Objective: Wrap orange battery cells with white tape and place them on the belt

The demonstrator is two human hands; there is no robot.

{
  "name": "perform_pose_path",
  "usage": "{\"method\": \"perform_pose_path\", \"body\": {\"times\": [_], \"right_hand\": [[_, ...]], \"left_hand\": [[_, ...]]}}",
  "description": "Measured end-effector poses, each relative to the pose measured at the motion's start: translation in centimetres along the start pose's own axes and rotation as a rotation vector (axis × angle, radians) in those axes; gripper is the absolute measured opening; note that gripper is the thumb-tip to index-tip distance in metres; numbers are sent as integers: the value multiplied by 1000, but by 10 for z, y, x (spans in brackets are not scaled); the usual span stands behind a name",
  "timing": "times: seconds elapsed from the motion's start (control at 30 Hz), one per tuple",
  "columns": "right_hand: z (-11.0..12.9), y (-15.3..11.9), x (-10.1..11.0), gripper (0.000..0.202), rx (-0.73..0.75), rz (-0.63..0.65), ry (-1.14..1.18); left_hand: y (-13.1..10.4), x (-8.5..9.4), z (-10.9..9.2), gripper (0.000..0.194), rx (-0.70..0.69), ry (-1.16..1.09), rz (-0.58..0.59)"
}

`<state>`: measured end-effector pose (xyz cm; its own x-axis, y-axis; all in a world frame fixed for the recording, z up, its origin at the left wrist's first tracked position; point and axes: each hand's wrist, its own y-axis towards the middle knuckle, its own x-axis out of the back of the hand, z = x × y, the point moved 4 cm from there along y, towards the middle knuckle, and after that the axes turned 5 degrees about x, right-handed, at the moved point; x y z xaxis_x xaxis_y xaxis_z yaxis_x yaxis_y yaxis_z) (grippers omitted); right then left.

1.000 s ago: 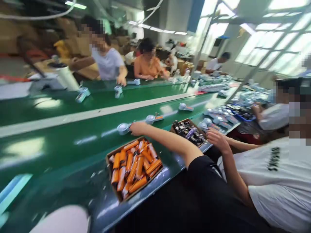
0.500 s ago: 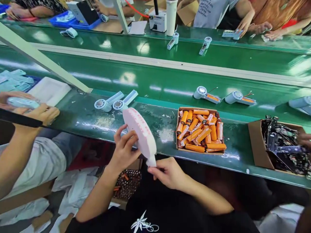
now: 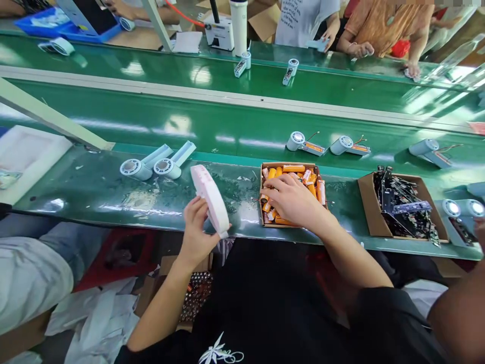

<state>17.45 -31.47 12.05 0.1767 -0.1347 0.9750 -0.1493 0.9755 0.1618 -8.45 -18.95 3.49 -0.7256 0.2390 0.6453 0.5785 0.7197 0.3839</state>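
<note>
My left hand point(image 3: 197, 227) grips a roll of white tape point(image 3: 212, 199) with faint red print, held on edge above the bench's front edge. A short loose end hangs at the roll's bottom. My right hand point(image 3: 293, 199) lies over a cardboard box point(image 3: 291, 226) of orange battery cells point(image 3: 293, 168), its fingers apart and reaching down among the cells. Its fingertips are partly hidden, and no cell shows lifted. Left of the tape, two light-blue round-headed housings point(image 3: 168, 168) with open handles lie on the bench.
A cardboard box of black circuit boards point(image 3: 405, 207) stands to the right. On the green conveyor point(image 3: 212, 121) lie several blue housings point(image 3: 343, 145) with orange cells and wires. A slanted metal post point(image 3: 56, 116) rises at left. Co-workers sit across the line and at both sides.
My right hand has left the tape's loose end and moved right to the battery box. The tape stays in my left hand. The view has shifted right.
</note>
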Motion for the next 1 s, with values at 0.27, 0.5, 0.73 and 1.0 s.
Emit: {"method": "perform_pose_path", "body": {"times": [0.27,0.5,0.73,1.0], "right_hand": [[-26,-2,1,12,-70,-349,635],[-32,-19,-11,22,-290,-905,1095],[-55,-27,4,43,-516,-558,499],[-31,-41,11,40,-378,-693,1169]], "left_hand": [[8,-10,-30,73,-277,84,21],[10,-7,-43,66,-339,211,49],[11,-12,-45,69,-353,265,85],[12,-15,-51,74,-368,285,101]]}}
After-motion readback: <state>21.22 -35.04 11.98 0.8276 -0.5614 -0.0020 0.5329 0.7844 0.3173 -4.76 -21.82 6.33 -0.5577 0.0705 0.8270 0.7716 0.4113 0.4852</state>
